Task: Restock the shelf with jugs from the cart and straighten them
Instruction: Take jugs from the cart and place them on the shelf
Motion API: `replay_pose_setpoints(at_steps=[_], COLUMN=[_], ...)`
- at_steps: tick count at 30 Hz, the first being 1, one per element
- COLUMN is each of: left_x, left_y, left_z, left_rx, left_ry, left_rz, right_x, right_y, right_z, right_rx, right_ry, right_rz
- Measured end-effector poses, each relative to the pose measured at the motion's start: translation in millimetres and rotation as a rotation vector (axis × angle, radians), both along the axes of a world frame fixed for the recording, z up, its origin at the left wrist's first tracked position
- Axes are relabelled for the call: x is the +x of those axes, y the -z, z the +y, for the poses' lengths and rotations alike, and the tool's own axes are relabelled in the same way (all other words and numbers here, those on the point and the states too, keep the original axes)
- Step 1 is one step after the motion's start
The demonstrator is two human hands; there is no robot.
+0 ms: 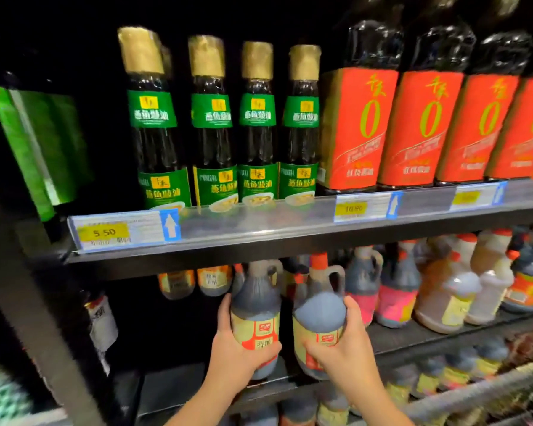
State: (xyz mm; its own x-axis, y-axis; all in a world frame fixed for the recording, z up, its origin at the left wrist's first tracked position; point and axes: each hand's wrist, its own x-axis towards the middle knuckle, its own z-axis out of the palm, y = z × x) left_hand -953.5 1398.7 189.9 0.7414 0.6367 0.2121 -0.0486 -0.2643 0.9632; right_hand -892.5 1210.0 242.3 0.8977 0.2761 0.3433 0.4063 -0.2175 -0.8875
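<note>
Currently held: two dark jugs, one in each hand, at the lower centre of the frame.
Left hand (237, 348): curled round the lower body of the left jug (254, 305), the thumb laid up its left side.
Right hand (339, 342): wrapped round the lower body of the right jug (319, 315), the fingers spread over its right flank.
Place: both jugs are held at the front of the lower shelf (428, 339), at the left end of the row of jugs (394, 290); whether their bases are set down cannot be told.
Facing: the left label is turned forward, the right label is turned partly aside.
Weight: the jugs are filled nearly to the neck, so they are judged heavy.
Surface: smooth walls and glossy labels are judged slippery; the bodies are judged stiff.
Best hold: the loop handle by the neck is suited to lifting, the low body grip to turning and squaring.
Cart: not in view.
</note>
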Motion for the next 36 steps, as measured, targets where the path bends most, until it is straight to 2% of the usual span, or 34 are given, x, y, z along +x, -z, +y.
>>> replay_pose_setpoints(at_steps=[4, 8, 13, 17, 22, 29, 36], left_x=[8, 20, 27, 30, 26, 23, 10], left_y=[10, 12, 6, 3, 3, -3, -21], left_z=[5, 4, -8, -13, -12, -8, -3], left_rx=[0.030, 0.016, 0.047, 0.059, 0.107, 0.143, 0.256], left_ry=[-0.039, -0.064, 0.025, 0.075, 0.096, 0.015, 0.052], left_rz=[0.026, 0.004, -0.055, -0.054, 0.002, 0.112, 0.232], right_x=[21, 39, 50, 52, 50, 41, 37], right_y=[12, 20, 31, 33, 36, 30, 34], right_z=[2, 5, -4, -4, -7, -2, -3], right_rx=[-0.042, -0.087, -0.231, -0.272, -0.270, -0.232, -0.354], right_ry=[-0.037, -0.017, 0.005, 0.020, 0.084, 0.150, 0.133], right_rz=[0.064, 0.049, -0.088, -0.165, -0.213, -0.260, -0.211])
